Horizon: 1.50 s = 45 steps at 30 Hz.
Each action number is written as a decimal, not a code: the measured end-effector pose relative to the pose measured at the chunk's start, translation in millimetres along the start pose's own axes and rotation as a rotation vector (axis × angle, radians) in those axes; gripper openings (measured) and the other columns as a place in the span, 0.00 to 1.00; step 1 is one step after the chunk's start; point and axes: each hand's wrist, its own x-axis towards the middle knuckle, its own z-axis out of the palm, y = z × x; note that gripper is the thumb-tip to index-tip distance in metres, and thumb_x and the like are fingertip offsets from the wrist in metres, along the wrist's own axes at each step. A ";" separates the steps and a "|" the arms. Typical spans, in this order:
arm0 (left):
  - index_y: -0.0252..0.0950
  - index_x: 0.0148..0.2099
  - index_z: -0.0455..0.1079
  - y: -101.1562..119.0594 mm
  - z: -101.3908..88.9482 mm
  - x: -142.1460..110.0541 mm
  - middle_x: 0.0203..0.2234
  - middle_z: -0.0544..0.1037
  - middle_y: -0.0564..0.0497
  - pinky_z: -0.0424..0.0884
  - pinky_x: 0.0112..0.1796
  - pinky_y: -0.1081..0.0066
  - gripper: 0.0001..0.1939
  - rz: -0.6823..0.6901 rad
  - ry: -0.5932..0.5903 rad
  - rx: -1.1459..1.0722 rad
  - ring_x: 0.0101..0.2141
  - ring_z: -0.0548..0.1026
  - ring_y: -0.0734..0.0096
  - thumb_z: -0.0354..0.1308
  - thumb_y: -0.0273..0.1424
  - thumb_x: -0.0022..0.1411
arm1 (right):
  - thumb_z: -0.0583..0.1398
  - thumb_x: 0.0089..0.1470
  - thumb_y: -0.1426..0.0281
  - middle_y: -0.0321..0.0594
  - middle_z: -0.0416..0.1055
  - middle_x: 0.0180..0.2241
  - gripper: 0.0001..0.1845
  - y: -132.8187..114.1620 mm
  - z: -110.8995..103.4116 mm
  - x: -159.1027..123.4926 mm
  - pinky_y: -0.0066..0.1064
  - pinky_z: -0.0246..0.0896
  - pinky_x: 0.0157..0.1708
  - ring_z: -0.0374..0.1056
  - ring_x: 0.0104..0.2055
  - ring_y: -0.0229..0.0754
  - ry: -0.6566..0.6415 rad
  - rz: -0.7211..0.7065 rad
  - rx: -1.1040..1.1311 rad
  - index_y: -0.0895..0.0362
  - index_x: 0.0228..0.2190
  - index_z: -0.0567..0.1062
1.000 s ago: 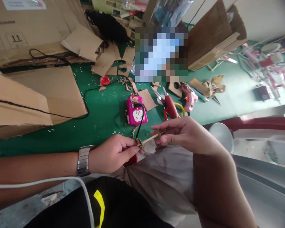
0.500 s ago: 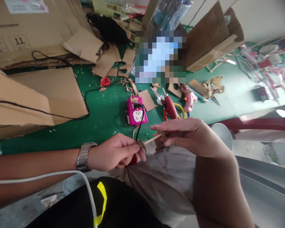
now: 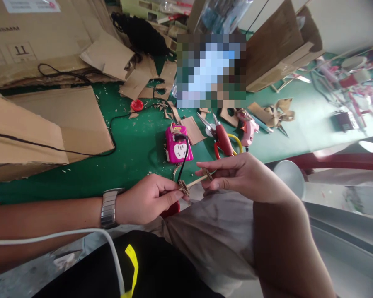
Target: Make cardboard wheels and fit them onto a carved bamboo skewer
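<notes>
My left hand (image 3: 149, 198) pinches one end of a thin wooden stick (image 3: 196, 181), where a small cardboard disc (image 3: 183, 188) sits. At the stick's other end, a second cardboard disc (image 3: 208, 174) lies between the thumb and fingers of my right hand (image 3: 236, 174). Both hands hold this piece above my lap, just in front of the bench edge. Beyond them stands a magenta power socket (image 3: 179, 149) with a black plug and cord. Red-handled scissors (image 3: 223, 140) and a pink glue gun (image 3: 249, 129) lie past my right hand.
The green bench (image 3: 136, 145) carries cardboard scraps and crumbs. A cut cardboard box (image 3: 27, 124) fills the left, with a larger carton (image 3: 49, 45) behind. A red cap (image 3: 137, 105) lies mid-bench. A white cable (image 3: 65, 235) crosses below my left forearm.
The discs tilt differently as the stick piece turns between my fingers. My right fingers stretched out half a second ago and have curled back a little. The bench things stay put.
</notes>
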 end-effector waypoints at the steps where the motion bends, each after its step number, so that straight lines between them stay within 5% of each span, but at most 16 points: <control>1: 0.32 0.40 0.81 -0.8 0.1 -0.1 0.25 0.78 0.52 0.65 0.30 0.74 0.16 0.014 0.001 0.025 0.26 0.69 0.74 0.56 0.35 0.74 | 0.78 0.46 0.56 0.46 0.87 0.43 0.33 0.0 0.2 0.9 0.35 0.84 0.36 0.84 0.36 0.48 0.000 0.009 -0.004 0.52 0.53 0.86; 5: 0.32 0.41 0.82 -3.5 0.7 -0.3 0.30 0.81 0.49 0.68 0.34 0.73 0.17 0.036 0.005 0.070 0.31 0.73 0.71 0.55 0.36 0.74 | 0.78 0.46 0.54 0.47 0.87 0.42 0.35 -0.8 1.7 1.3 0.36 0.84 0.37 0.84 0.36 0.49 -0.009 0.060 0.008 0.54 0.54 0.85; 8: 0.31 0.44 0.80 -2.5 0.6 -0.1 0.22 0.73 0.54 0.63 0.28 0.74 0.18 -0.031 -0.007 -0.034 0.25 0.66 0.75 0.56 0.40 0.74 | 0.76 0.51 0.52 0.46 0.87 0.38 0.35 -2.8 2.5 -3.0 0.35 0.83 0.36 0.84 0.36 0.48 -0.016 0.052 0.014 0.53 0.56 0.84; 13: 0.31 0.43 0.75 2.0 -1.5 1.6 0.14 0.57 0.64 0.48 0.19 0.76 0.23 -0.185 -0.123 -0.385 0.16 0.49 0.81 0.60 0.50 0.71 | 0.76 0.53 0.63 0.45 0.83 0.55 0.31 -4.0 -1.0 -9.9 0.33 0.83 0.40 0.83 0.48 0.49 -0.004 -0.256 -0.002 0.44 0.59 0.81; 18: 0.31 0.42 0.76 0.4 -1.8 1.6 0.14 0.57 0.64 0.47 0.18 0.76 0.22 -0.200 -0.181 -0.462 0.16 0.48 0.82 0.63 0.49 0.69 | 0.74 0.57 0.69 0.42 0.86 0.40 0.20 -1.8 -4.0 -6.3 0.29 0.80 0.33 0.82 0.35 0.42 0.009 -0.393 -0.144 0.47 0.52 0.86; 26: 0.30 0.46 0.80 -0.2 0.7 -1.9 0.15 0.59 0.62 0.51 0.20 0.76 0.21 -0.147 -0.089 -0.241 0.17 0.53 0.80 0.60 0.45 0.72 | 0.77 0.51 0.66 0.40 0.86 0.36 0.20 -0.4 2.0 -4.7 0.29 0.82 0.33 0.83 0.34 0.44 0.004 -0.204 0.015 0.49 0.47 0.88; 33: 0.33 0.43 0.82 0.8 0.6 -1.7 0.31 0.82 0.49 0.67 0.34 0.72 0.17 0.063 0.035 0.117 0.31 0.73 0.70 0.53 0.36 0.76 | 0.79 0.47 0.61 0.42 0.86 0.32 0.27 -0.2 5.0 -0.1 0.29 0.82 0.32 0.82 0.31 0.43 0.025 -0.005 0.086 0.52 0.50 0.88; 39: 0.34 0.33 0.76 -3.3 -0.6 -3.6 0.26 0.77 0.53 0.62 0.32 0.73 0.22 0.084 0.070 0.273 0.29 0.69 0.73 0.51 0.37 0.78 | 0.80 0.45 0.60 0.43 0.87 0.35 0.30 0.4 7.7 4.1 0.31 0.84 0.35 0.82 0.31 0.42 0.039 0.074 0.098 0.51 0.51 0.87; 45: 0.35 0.34 0.76 -3.3 1.0 -7.3 0.26 0.78 0.53 0.61 0.31 0.72 0.20 0.113 0.084 0.362 0.28 0.70 0.72 0.51 0.36 0.78 | 0.81 0.42 0.62 0.42 0.87 0.36 0.26 -2.1 9.3 5.2 0.30 0.84 0.32 0.81 0.28 0.40 0.029 0.125 0.201 0.51 0.45 0.89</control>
